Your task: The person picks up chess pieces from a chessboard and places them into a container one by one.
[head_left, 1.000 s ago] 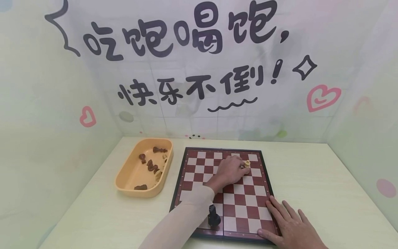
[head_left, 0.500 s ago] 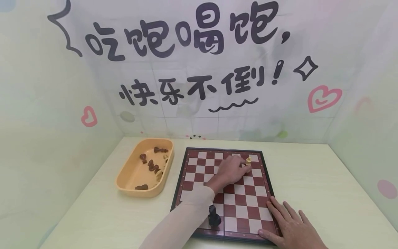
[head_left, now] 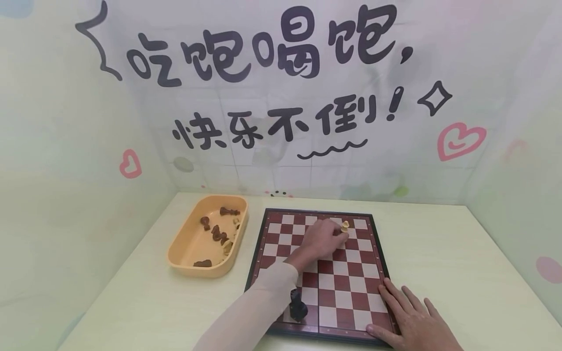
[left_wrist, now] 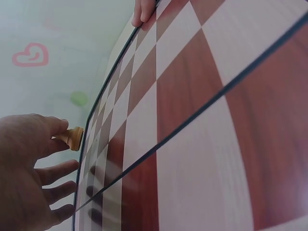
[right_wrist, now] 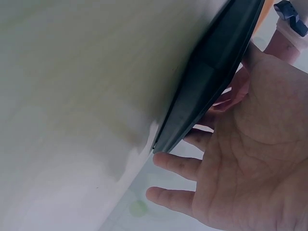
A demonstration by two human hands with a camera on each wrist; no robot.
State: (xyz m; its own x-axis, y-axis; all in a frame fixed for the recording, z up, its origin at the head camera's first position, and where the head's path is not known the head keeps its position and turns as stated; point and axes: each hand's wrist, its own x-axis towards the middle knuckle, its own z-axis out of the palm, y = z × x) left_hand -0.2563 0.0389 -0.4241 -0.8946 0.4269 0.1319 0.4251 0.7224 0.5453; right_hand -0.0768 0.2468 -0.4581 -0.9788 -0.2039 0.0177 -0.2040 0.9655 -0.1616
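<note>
A pale cream chess piece (head_left: 345, 226) is near the far right of the red-and-white chessboard (head_left: 340, 282). My left hand (head_left: 322, 239) pinches it between thumb and index finger; the other fingers are spread low over the board in the left wrist view, where the chess piece (left_wrist: 74, 138) shows its wide base towards the squares. Whether that base touches the board I cannot tell. At the near right corner, my right hand (head_left: 417, 317) rests with spread fingers along the board's edge, its thumb on the border. In the right wrist view its palm is beside the dark board side (right_wrist: 202, 82).
To the left of the board stands an orange-yellow tray (head_left: 177, 251) with several brown and cream chess pieces lying in it. A black wrist camera (head_left: 298, 307) sits on the left forearm over the board's near part. A printed curtain wall (head_left: 386, 180) closes off the back.
My left hand has moved the cream chess piece slightly left and farther back over the board. The right hand stays at the board's corner. The head view has shifted a little.
</note>
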